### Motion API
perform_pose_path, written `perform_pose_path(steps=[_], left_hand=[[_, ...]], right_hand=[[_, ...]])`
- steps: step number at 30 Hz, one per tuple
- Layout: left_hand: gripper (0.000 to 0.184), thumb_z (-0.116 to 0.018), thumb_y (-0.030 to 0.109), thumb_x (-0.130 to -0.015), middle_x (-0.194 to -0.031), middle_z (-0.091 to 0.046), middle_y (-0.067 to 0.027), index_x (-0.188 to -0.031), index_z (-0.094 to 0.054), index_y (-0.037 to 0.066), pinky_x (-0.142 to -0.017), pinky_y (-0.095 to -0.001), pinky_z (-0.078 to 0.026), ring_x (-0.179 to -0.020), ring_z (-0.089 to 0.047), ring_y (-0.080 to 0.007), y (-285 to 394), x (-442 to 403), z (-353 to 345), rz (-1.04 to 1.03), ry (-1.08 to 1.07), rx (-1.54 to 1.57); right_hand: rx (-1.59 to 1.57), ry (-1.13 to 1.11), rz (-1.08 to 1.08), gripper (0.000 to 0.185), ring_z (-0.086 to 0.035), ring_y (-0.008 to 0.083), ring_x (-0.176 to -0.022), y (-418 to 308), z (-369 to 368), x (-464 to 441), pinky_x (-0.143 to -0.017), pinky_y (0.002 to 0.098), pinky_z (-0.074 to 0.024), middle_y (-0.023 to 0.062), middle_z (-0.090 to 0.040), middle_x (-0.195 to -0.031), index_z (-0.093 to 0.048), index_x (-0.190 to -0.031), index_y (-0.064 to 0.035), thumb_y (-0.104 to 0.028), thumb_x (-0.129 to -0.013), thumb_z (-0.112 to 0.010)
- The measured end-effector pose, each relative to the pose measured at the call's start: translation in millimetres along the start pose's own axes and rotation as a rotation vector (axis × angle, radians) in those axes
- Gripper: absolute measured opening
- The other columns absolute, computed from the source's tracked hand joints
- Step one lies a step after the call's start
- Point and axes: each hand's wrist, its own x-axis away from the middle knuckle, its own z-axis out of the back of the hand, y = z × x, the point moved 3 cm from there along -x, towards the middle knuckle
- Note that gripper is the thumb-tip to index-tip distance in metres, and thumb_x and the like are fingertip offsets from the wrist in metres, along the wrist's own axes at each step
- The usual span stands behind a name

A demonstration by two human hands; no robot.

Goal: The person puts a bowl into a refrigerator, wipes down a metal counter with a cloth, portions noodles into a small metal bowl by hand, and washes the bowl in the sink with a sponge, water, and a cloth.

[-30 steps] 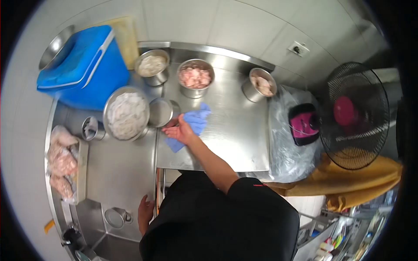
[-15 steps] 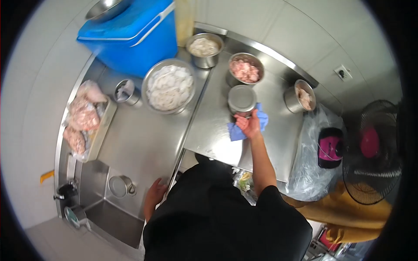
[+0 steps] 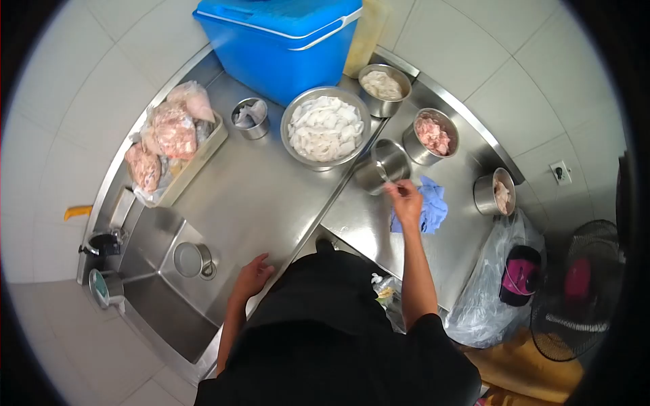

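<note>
steel counter (image 3: 247,189) below, the right hand (image 3: 407,201) pinches a pot (image 3: 369,177) by its rim, likely for steadiness; the left hand (image 3: 253,275), loosely spread, holds nothing.

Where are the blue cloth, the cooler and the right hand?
Blue cloth (image 3: 432,205), head view: its crumpled upper surface.
Cooler (image 3: 281,69), head view: its blue front wall.
Right hand (image 3: 407,203), head view: back of the hand.

No legible txt or nos

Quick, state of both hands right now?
Left hand: open, holding nothing visible.
Right hand: closed, apparently holding the pot by its edge.
</note>
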Motion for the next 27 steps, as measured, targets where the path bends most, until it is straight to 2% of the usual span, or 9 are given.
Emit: perform_pose_path(steps=[7,9,11,13,17,19,21,24,27], left_hand=[[0.060,-0.072,0.023,-0.072,-0.097,-0.063,-0.0135,-0.124,-0.048,0.005,-0.067,-0.0312,-0.051,-0.080,-0.060,-0.0209,73,-67,40,-0.383,0.127,-0.180],[0.068,-0.076,0.022,-0.067,-0.106,-0.059,-0.0139,-0.126,-0.046,0.006,-0.063,-0.0304,-0.051,-0.080,-0.058,-0.0216,119,-111,52,-0.673,0.293,-0.268],[0.074,-0.075,0.023,-0.064,-0.120,-0.050,-0.0190,-0.128,-0.042,0.005,-0.088,-0.0380,-0.043,-0.103,-0.051,-0.0330,183,-159,57,-0.655,0.207,-0.212],[0.091,-0.079,0.024,-0.056,-0.128,-0.041,-0.0199,-0.134,-0.033,0.008,-0.092,-0.0383,-0.042,-0.111,-0.048,-0.0335,222,-210,48,-0.810,0.275,-0.361],[0.104,-0.082,0.024,-0.048,-0.132,-0.036,-0.0204,-0.136,-0.028,0.010,-0.094,-0.0390,-0.041,-0.115,-0.045,-0.0344,251,-253,29,-0.401,0.207,-0.740],[0.111,-0.083,0.024,-0.043,-0.135,-0.030,-0.0218,-0.136,-0.024,0.011,-0.094,-0.0407,-0.041,-0.118,-0.043,-0.0339,248,-268,23,-0.264,0.131,-0.558],[0.091,-0.079,0.014,-0.049,-0.125,-0.047,-0.0189,-0.130,-0.037,0.008,-0.094,-0.0393,-0.041,-0.115,-0.047,-0.0314,228,-291,25,-0.333,0.200,-0.343],[0.069,-0.074,0.002,-0.055,-0.107,-0.059,-0.0090,-0.120,-0.048,0.003,-0.084,-0.0334,-0.047,-0.097,-0.057,-0.0215,251,-275,40,-0.394,-0.116,0.572],[0.060,-0.072,-0.001,-0.058,-0.100,-0.062,-0.0093,-0.114,-0.051,0.003,-0.072,-0.0353,-0.051,-0.089,-0.061,-0.0227,275,-290,52,-0.474,-0.282,0.623]], right_hand=[[0.591,-0.120,-0.066,0.056,-0.043,0.0417,-0.115,-93,-13,10,-0.094,0.0447,-0.0377,0.0251,-0.048,-0.120,-0.047,-0.118,-0.0067,-0.007,-0.066,-0.069],[0.533,0.024,0.309,0.065,-0.040,0.0437,-0.117,-136,-15,-15,-0.098,0.0426,-0.0361,0.0274,-0.038,-0.129,-0.043,-0.122,-0.0067,-0.007,-0.063,-0.070],[0.287,-0.211,0.609,0.074,-0.037,0.0457,-0.119,-156,-43,-58,-0.100,0.0407,-0.0344,0.0296,-0.034,-0.131,-0.039,-0.126,-0.0082,-0.006,-0.060,-0.071],[0.602,-0.334,0.624,0.081,-0.038,0.0428,-0.120,-175,-81,-86,-0.099,0.0418,-0.0355,0.0288,-0.035,-0.131,-0.037,-0.130,-0.0060,-0.009,-0.058,-0.075],[0.866,-0.521,0.470,0.091,-0.039,0.0424,-0.119,-148,-134,-127,-0.097,0.0414,-0.0383,0.0271,-0.031,-0.135,-0.036,-0.132,-0.0105,-0.016,-0.053,-0.080],[0.812,-0.648,0.394,0.093,-0.041,0.0423,-0.118,-128,-155,-136,-0.096,0.0415,-0.0393,0.0271,-0.028,-0.137,-0.035,-0.133,-0.0125,-0.017,-0.052,-0.081],[0.446,-0.534,0.205,0.090,-0.048,0.0375,-0.113,-107,-170,-151,-0.094,0.0395,-0.0419,0.0241,-0.040,-0.131,-0.043,-0.129,-0.0143,-0.015,-0.048,-0.081],[0.074,-0.558,0.200,0.070,-0.058,0.0269,-0.099,-131,-151,-161,-0.088,0.0340,-0.0447,0.0157,-0.059,-0.109,-0.055,-0.114,-0.0075,-0.011,-0.047,-0.077],[-0.392,-0.625,0.120,0.060,-0.058,0.0143,-0.088,-149,-140,-170,-0.081,0.0286,-0.0465,0.0063,-0.062,-0.100,-0.057,-0.109,-0.0017,-0.006,-0.051,-0.075]])
